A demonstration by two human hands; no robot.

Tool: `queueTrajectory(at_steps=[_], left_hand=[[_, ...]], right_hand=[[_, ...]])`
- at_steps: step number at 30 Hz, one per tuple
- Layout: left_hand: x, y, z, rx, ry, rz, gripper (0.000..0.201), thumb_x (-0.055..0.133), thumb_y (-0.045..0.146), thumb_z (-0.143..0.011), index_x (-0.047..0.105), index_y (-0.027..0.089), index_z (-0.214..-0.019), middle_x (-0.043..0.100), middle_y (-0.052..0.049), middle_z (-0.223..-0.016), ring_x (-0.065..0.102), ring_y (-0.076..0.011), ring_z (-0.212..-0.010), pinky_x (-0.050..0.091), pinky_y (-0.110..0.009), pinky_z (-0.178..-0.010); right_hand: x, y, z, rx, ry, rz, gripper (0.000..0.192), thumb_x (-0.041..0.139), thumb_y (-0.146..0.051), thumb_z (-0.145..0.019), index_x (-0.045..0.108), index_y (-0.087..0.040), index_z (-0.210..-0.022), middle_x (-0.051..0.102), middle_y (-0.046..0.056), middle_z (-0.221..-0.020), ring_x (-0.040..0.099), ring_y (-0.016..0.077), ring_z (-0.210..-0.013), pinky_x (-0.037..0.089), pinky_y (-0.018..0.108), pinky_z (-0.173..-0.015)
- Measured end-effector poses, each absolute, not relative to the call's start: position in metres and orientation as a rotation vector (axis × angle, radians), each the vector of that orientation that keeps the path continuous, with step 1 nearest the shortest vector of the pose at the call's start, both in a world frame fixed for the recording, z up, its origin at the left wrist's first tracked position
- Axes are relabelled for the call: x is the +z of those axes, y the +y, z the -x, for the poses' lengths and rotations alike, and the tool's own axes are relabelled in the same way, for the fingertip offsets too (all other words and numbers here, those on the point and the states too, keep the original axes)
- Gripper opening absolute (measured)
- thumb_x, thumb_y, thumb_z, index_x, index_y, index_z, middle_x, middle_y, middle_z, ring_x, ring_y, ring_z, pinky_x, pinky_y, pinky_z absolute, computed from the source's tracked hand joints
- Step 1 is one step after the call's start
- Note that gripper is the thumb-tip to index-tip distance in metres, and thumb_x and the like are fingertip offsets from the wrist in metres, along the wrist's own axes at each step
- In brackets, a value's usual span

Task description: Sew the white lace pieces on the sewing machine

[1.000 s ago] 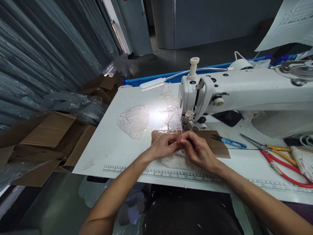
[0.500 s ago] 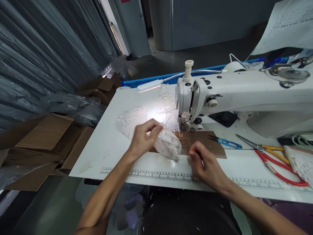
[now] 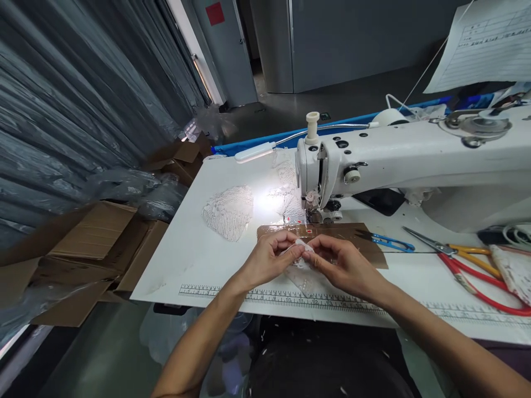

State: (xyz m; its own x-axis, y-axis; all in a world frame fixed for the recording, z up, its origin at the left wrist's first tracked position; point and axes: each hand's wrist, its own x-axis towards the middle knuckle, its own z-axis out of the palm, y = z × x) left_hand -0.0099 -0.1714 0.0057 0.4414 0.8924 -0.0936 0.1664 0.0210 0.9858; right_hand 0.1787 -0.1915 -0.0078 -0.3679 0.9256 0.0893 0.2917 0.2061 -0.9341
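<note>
My left hand [image 3: 269,258] and my right hand [image 3: 339,263] meet over the front of a white sewing table [image 3: 182,254]. Both pinch a small white lace piece [image 3: 301,260] between their fingertips; its lower part hangs down to the table. A brown taped strip [image 3: 365,237] lies just behind the hands. The white sewing machine [image 3: 398,160] stands behind, its needle area a short way beyond my fingers. Another lace piece [image 3: 229,211] lies flat to the left under the lamp's light.
Blue thread snips [image 3: 392,242] and red and yellow scissors [image 3: 468,265] lie right of the hands. More lace [image 3: 516,271] sits at the far right. A ruler [image 3: 274,296] is printed along the front edge. Open cardboard boxes [image 3: 87,243] stand on the floor to the left.
Half a second ago my left hand held a lace piece up to the left, my right hand apart. Now both hands are together again, pinching lace in front of the needle.
</note>
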Motion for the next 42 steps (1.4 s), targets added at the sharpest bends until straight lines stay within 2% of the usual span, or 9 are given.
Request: queueTrajectory(at_steps=[3,9,11,15,21,26,33,38,42], left_hand=[[0.002,-0.172,0.014,0.817,1.070,-1.493,0.024,0.067,0.037,-0.083,0.067,0.014,-0.084,0.062,-0.002,-0.075,0.054,-0.0102,-0.066,0.042,-0.020,-0.060],[-0.005,-0.174,0.016,0.868,1.089,-1.362,0.031,0.058,0.043,-0.089,0.069,0.014,-0.090,0.064,-0.005,-0.087,0.059,-0.0136,-0.080,0.047,-0.023,-0.071],[-0.006,-0.175,0.014,0.887,1.066,-1.350,0.029,0.063,0.043,-0.086,0.069,0.015,-0.091,0.065,-0.005,-0.093,0.061,-0.0142,-0.086,0.049,-0.024,-0.076],[-0.011,-0.174,0.010,1.004,1.077,-1.353,0.027,0.077,0.031,-0.074,0.066,0.014,-0.092,0.064,-0.003,-0.085,0.060,-0.0116,-0.078,0.051,-0.022,-0.073],[-0.015,-0.175,0.009,1.013,1.036,-1.395,0.020,0.070,0.024,-0.082,0.062,0.015,-0.098,0.065,-0.002,-0.082,0.062,-0.0098,-0.076,0.051,-0.021,-0.073],[-0.016,-0.178,0.010,0.938,1.029,-1.546,0.027,0.072,0.026,-0.081,0.061,0.015,-0.104,0.067,-0.006,-0.095,0.064,-0.0147,-0.091,0.052,-0.027,-0.083],[-0.013,-0.181,0.011,0.793,1.026,-1.677,0.040,0.068,0.022,-0.085,0.052,0.018,-0.121,0.069,-0.006,-0.102,0.064,-0.0165,-0.100,0.048,-0.035,-0.097],[-0.012,-0.181,0.013,0.720,1.028,-1.722,0.043,0.066,0.022,-0.086,0.049,0.020,-0.126,0.069,-0.006,-0.106,0.065,-0.0161,-0.098,0.049,-0.035,-0.095],[-0.011,-0.181,0.016,0.675,1.073,-1.734,0.040,0.065,0.025,-0.087,0.052,0.019,-0.125,0.071,-0.006,-0.100,0.067,-0.0169,-0.095,0.051,-0.033,-0.090]], right_hand=[[-0.012,-0.191,-0.174,1.235,-1.731,1.163,0.026,0.053,-0.041,-0.090,0.060,-0.019,-0.078,0.059,0.000,-0.067,0.051,0.0134,-0.060,0.039,0.026,-0.055],[-0.013,-0.189,-0.175,1.331,-1.666,1.205,0.024,0.055,-0.040,-0.088,0.061,-0.018,-0.080,0.057,0.000,-0.068,0.047,0.0119,-0.058,0.036,0.025,-0.054],[-0.015,-0.189,-0.174,1.351,-1.650,1.214,0.025,0.056,-0.041,-0.088,0.061,-0.018,-0.081,0.057,0.000,-0.068,0.046,0.0116,-0.058,0.035,0.025,-0.053],[-0.018,-0.190,-0.173,1.378,-1.653,1.215,0.027,0.056,-0.044,-0.087,0.060,-0.018,-0.080,0.056,-0.001,-0.066,0.044,0.0108,-0.056,0.033,0.025,-0.052],[-0.023,-0.188,-0.176,1.628,-1.538,1.136,0.036,0.062,-0.052,-0.083,0.060,-0.016,-0.085,0.055,-0.001,-0.070,0.045,0.0104,-0.059,0.033,0.024,-0.051],[-0.023,-0.184,-0.180,1.670,-1.531,1.077,0.043,0.058,-0.056,-0.084,0.063,-0.015,-0.071,0.043,-0.005,-0.057,0.032,0.0075,-0.052,0.024,0.024,-0.048],[-0.018,-0.188,-0.181,1.684,-1.329,1.079,0.027,0.075,-0.044,-0.071,0.075,-0.018,-0.080,0.069,0.003,-0.078,0.057,0.0137,-0.071,0.042,0.028,-0.066],[-0.016,-0.190,-0.183,1.662,-1.295,1.134,0.025,0.077,-0.041,-0.068,0.074,-0.018,-0.076,0.069,0.002,-0.074,0.057,0.0137,-0.068,0.043,0.028,-0.064],[-0.017,-0.191,-0.188,1.549,-1.380,1.192,0.026,0.070,-0.043,-0.075,0.070,-0.017,-0.077,0.063,0.000,-0.068,0.050,0.0114,-0.061,0.038,0.026,-0.056]])
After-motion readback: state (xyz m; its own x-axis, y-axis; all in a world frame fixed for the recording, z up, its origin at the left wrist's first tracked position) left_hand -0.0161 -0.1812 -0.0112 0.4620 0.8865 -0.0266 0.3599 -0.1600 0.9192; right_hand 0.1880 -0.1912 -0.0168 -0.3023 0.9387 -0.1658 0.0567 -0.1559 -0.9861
